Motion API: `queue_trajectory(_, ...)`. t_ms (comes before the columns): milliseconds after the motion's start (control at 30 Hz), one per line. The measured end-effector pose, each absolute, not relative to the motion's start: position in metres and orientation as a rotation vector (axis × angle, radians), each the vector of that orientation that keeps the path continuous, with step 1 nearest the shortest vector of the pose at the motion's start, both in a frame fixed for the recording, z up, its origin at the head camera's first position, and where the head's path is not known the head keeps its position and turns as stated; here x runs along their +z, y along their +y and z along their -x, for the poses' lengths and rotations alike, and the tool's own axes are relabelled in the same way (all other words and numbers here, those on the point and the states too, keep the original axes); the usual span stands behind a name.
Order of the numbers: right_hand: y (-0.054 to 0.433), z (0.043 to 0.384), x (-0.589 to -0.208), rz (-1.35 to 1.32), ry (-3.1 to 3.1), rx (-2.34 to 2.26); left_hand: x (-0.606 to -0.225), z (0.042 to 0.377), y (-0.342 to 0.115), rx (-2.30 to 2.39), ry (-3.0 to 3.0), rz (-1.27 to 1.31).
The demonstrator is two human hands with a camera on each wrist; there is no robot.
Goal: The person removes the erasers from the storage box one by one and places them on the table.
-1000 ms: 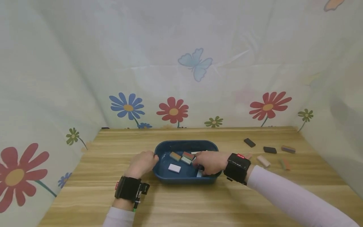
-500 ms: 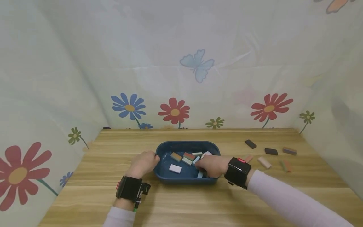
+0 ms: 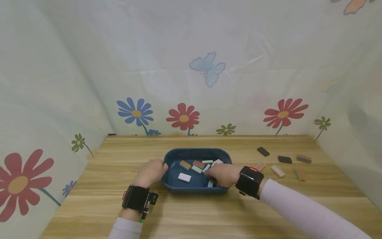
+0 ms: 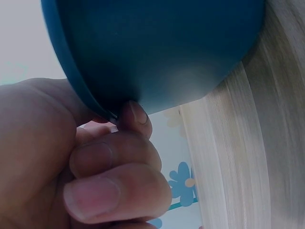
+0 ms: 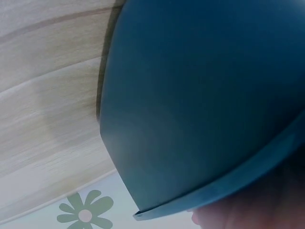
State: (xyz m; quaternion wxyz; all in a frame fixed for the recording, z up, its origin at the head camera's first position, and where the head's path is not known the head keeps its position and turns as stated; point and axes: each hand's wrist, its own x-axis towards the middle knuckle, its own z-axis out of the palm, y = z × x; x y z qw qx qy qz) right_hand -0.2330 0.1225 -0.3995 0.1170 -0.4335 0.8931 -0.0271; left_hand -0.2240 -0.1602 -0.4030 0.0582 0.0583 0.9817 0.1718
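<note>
A dark blue oblong basin [image 3: 194, 191] stands on the table with several small two-tone rectangular blocks inside. My left hand [image 3: 150, 172] grips its left rim, thumb inside and curled fingers outside; in the left wrist view the fingers [image 4: 119, 188] curl beneath the rim. My right hand [image 3: 223, 175] reaches down into the basin's right end, fingertips among the blocks. Its fingertips are hidden, so whether they hold a block cannot be told. Closest to them are two light blue blocks [image 3: 206, 168]. A white block [image 3: 184, 177], a tan block [image 3: 185, 165] and a red-topped block [image 3: 198, 164] lie farther left.
Right of the basin, several loose blocks lie on the wooden table [image 3: 191, 215], among them two black blocks [image 3: 285, 159], a beige block [image 3: 278, 171] and a red-green block [image 3: 299, 174]. A flower-printed curtain [image 3: 238, 99] encloses the table's back and sides.
My right hand has shifted slightly within the basin's right end, uncovering light blue and pale blocks near its fingers. The left hand keeps its grip on the rim.
</note>
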Motion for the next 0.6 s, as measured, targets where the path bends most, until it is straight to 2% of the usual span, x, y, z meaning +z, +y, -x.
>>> queue_trajectory(200,0.123,0.234,-0.399,1.226,2.622,-0.077,-0.404,0.225,-0.161,0.536,2.97,-0.173)
queue_trajectory(400,0.121,0.237,-0.398,1.298,2.648,-0.122,-0.405,0.226,-0.161,0.525,2.976,-0.179)
queue_trajectory(600,0.123,0.238,-0.379,1.281,2.669,-0.184,-0.406,0.225,-0.162,0.531,2.97,-0.181)
